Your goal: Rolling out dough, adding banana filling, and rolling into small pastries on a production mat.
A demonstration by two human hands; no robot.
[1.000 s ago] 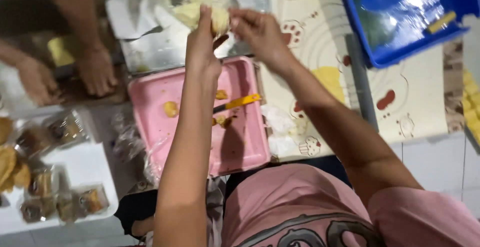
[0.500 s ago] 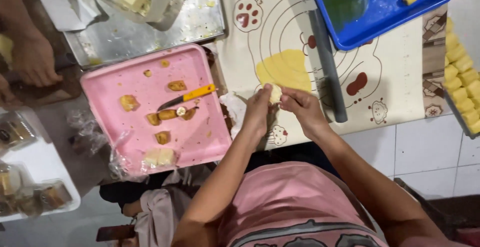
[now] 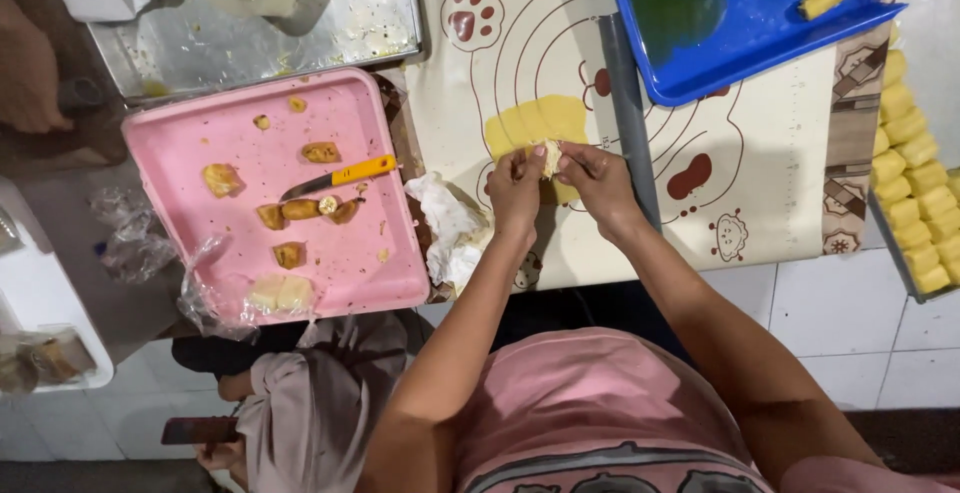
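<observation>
My left hand (image 3: pixel 516 185) and my right hand (image 3: pixel 596 178) meet over a printed baking mat (image 3: pixel 760 183), both pinching one small pale lump of dough (image 3: pixel 550 156). A flat yellow sheet of dough (image 3: pixel 530 123) lies on the mat just beyond my fingers. To the left sits a pink tray (image 3: pixel 330 243) with several browned filling pieces and a knife with an orange handle (image 3: pixel 340 176). Crumpled white paper (image 3: pixel 445 228) lies between the tray and my left hand.
A blue tray (image 3: pixel 700 13) with a yellow tool sits at the top right. Rows of shaped yellow pieces (image 3: pixel 915 193) fill a tray at the right edge. A metal tray (image 3: pixel 250 38) is at the top left. Another person's hand (image 3: pixel 30 73) rests at far left.
My hands came back from the metal tray with a bit of dough and now hold it together over the mat. The view has shifted, moving the pink tray leftward.
</observation>
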